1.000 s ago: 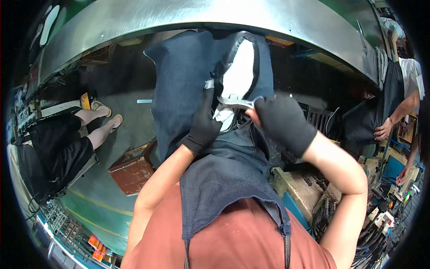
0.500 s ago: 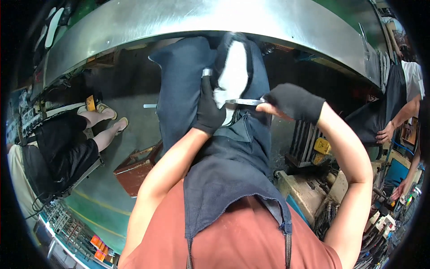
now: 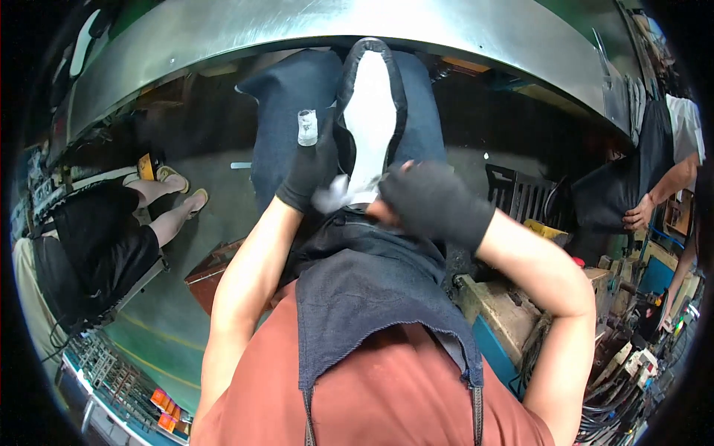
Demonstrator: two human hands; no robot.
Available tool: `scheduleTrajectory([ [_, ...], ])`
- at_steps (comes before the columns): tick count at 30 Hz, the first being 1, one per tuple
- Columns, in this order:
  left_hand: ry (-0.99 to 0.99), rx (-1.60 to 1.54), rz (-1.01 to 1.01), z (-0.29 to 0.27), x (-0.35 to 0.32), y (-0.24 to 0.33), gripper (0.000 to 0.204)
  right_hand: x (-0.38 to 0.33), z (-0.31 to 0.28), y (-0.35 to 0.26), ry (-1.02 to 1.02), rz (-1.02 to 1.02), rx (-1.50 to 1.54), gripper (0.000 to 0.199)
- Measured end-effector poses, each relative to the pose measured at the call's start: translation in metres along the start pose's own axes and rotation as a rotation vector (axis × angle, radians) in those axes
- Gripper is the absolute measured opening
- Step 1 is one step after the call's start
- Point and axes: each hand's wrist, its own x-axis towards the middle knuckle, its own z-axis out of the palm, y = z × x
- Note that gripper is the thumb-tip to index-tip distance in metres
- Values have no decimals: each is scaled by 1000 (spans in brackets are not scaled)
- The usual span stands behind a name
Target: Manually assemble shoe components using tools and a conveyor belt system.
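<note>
A black shoe (image 3: 371, 111) with a white sole lies sole up on my lap, its toe pointing away from me. My left hand (image 3: 311, 167), in a black fingerless glove, closes on the shoe's left side near the heel; a white wrapping (image 3: 307, 128) covers one fingertip. At the heel end, my right hand (image 3: 428, 201), also gloved, is curled with its fingers partly smeared by motion. Between the hands, a blurred pale-grey shape (image 3: 335, 195) lies over the heel; it looks like the slim metal tool seen earlier, but its kind is unclear.
A steel bench edge (image 3: 335, 22) runs across in front of my knees. On the left floor stands a brown box (image 3: 216, 275), near a seated person's legs (image 3: 160, 215). Machinery (image 3: 506, 305) is close on my right, and another person's hand (image 3: 638, 215) shows beyond it.
The shoe has come nearer and lies straighter, with more of its sole showing. My right hand has moved left and toward me, to the heel; its metal tool is now blurred.
</note>
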Motion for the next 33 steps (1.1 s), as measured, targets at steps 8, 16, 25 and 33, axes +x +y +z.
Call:
scheduleTrajectory([
  [8,150,555,101,0,-3,43,48,-6,10,23,-29,197,55,50],
  [16,235,617,320,1,1,53,52,-13,26,28,306,-193,68,38],
  [25,166,-695,-142,28,14,66,60,-26,-44,42,214,220,228,47],
  [33,216,-580,-302,32,30,52,58,-10,-9,70,424,105,-288,44],
])
